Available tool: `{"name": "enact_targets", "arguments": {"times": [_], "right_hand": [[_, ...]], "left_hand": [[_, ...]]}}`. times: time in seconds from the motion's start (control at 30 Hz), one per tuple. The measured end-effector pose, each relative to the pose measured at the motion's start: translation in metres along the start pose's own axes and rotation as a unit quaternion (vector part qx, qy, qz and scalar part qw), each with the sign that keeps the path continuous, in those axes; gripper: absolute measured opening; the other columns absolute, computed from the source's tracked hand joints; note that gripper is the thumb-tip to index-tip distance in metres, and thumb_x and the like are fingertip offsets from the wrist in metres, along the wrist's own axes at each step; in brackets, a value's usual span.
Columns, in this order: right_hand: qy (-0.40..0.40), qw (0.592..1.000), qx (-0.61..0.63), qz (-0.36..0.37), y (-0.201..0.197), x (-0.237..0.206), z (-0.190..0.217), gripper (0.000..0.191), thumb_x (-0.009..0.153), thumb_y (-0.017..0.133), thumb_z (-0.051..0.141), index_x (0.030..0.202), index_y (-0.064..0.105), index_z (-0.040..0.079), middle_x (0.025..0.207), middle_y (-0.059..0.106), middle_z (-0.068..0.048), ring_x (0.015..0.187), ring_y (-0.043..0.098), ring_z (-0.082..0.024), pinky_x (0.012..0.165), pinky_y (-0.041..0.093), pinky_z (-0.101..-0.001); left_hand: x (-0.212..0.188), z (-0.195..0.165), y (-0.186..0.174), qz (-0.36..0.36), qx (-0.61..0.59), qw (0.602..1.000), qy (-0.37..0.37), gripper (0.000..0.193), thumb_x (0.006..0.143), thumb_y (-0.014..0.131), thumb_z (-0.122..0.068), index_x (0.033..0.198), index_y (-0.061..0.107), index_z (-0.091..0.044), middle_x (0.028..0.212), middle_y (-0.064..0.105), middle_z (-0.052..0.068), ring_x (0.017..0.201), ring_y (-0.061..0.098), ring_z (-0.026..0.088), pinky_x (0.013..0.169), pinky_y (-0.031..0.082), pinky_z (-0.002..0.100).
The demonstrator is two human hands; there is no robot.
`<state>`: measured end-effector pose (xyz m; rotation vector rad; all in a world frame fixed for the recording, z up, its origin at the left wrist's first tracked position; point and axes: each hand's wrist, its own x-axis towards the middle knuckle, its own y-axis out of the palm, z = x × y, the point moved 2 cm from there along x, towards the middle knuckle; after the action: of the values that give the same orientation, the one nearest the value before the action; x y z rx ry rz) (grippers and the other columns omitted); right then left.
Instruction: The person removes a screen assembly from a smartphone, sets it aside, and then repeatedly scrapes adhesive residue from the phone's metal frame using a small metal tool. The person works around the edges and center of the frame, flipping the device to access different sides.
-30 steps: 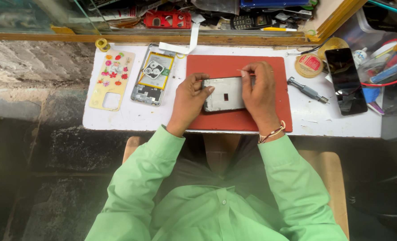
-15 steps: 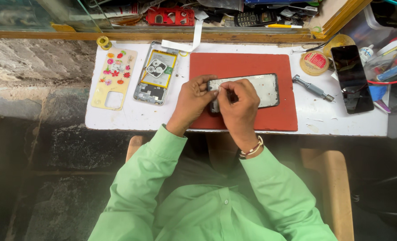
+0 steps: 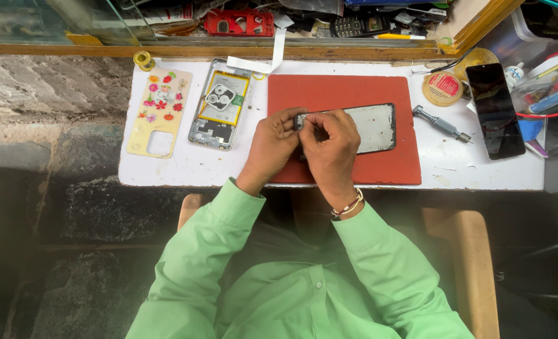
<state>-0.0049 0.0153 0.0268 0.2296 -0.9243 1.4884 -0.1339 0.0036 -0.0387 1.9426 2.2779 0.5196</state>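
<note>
A grey phone screen panel [image 3: 374,128] with a black rim lies lengthwise on a red mat [image 3: 341,91]. Both my hands meet at its left end. My left hand [image 3: 271,143] pinches the panel's left edge, its fingers curled. My right hand [image 3: 333,149], a beaded bracelet on its wrist, is closed over the same corner and seems to pinch a thin metal tool [image 3: 312,123] against the edge. The hands hide the panel's left end.
On the white table [image 3: 185,168] lie an opened phone body with a yellow battery [image 3: 219,103], a flowered phone case [image 3: 159,113], a screwdriver [image 3: 441,123], a round tin [image 3: 442,88] and a black phone [image 3: 495,110]. A cluttered shelf [image 3: 238,22] runs along the back.
My right hand has moved from the panel's right side to its left end, beside my left hand. The panel's right part now lies uncovered.
</note>
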Motion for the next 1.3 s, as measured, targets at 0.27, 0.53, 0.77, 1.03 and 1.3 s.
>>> {"name": "enact_targets", "arguments": {"times": [0.27,0.53,0.77,1.03,1.3], "right_hand": [[-0.004,1.0,-0.005,-0.008,0.001,0.0,-0.003,0.006,0.084,0.076,-0.001,0.089,0.072,-0.001,0.083,0.065,-0.009,0.076,0.064,-0.022,0.067,0.053,-0.0341],[-0.009,1.0,-0.007,-0.007,0.001,0.0,-0.003,0.008,0.085,0.077,0.0,0.089,0.071,-0.001,0.083,0.065,-0.009,0.076,0.063,-0.023,0.068,0.053,-0.0349],[-0.018,0.999,-0.026,-0.035,0.002,0.001,0.0,0.008,0.085,0.076,-0.001,0.088,0.069,-0.001,0.084,0.064,-0.01,0.076,0.063,-0.023,0.068,0.052,-0.0355],[0.0,0.999,-0.02,-0.037,-0.003,0.001,-0.009,0.007,0.085,0.074,-0.002,0.087,0.068,-0.001,0.082,0.063,-0.01,0.071,0.062,-0.022,0.064,0.051,-0.0344],[0.028,0.997,-0.013,-0.064,-0.047,0.022,-0.058,0.004,0.09,0.075,-0.002,0.092,0.071,0.0,0.087,0.066,-0.008,0.072,0.063,-0.016,0.065,0.051,-0.0306]], "left_hand": [[0.0,-0.001,0.0,-0.006,0.005,1.0,-0.004,0.038,0.093,0.056,0.013,0.131,0.058,0.013,0.111,0.073,0.013,0.099,0.069,0.011,0.083,0.057,0.022],[0.0,-0.001,0.001,-0.008,-0.01,1.0,-0.007,0.035,0.094,0.056,0.013,0.13,0.058,0.013,0.112,0.073,0.013,0.1,0.069,0.011,0.084,0.058,0.022],[-0.001,-0.002,0.001,-0.008,0.007,1.0,0.001,0.039,0.092,0.056,0.014,0.13,0.057,0.014,0.113,0.073,0.015,0.101,0.07,0.013,0.087,0.059,0.023],[0.0,0.0,0.0,0.004,-0.005,1.0,0.001,0.042,0.091,0.06,0.013,0.133,0.055,0.014,0.115,0.072,0.015,0.104,0.07,0.013,0.09,0.059,0.024],[-0.002,-0.004,0.0,-0.007,0.028,0.999,-0.019,0.042,0.092,0.065,0.011,0.133,0.057,0.012,0.11,0.073,0.015,0.1,0.069,0.013,0.086,0.058,0.024]]}}
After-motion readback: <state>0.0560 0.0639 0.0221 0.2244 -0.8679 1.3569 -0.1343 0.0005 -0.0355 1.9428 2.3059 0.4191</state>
